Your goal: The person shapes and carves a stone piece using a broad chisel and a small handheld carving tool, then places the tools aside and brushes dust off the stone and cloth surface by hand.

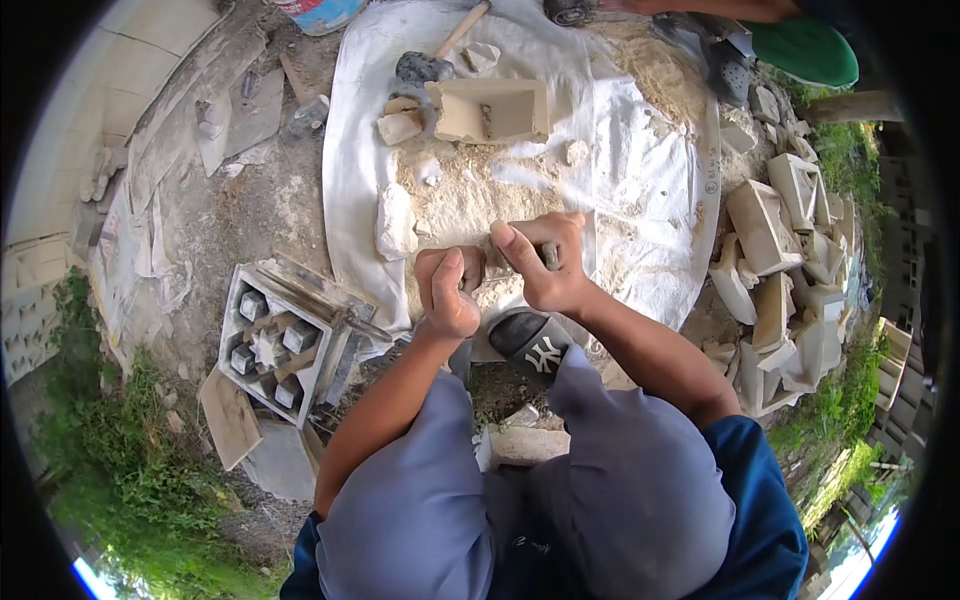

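Observation:
Both hands are raised close together over the near part of a white sheet (640, 260). My left hand (448, 290) has its fingers curled in and the thumb up; what it holds, if anything, is hidden. My right hand (542, 262) is curled round a small grey piece (550, 256) that shows between its fingers. Pale crumbs (460, 205) lie on the sheet beyond the hands. A whitish chunk (396, 222) rests left of them. Farther off stands a hollow rectangular block (490, 110), its open side showing.
A mallet (425, 68) lies beyond the chunks. At left stands a hexagonal mould (275, 345) with star-shaped inside. Broken hollow blocks (765, 230) are piled at right. A co-worker's arm (710, 8) shows at the top right. A dark sandal (530, 340) is just below my hands.

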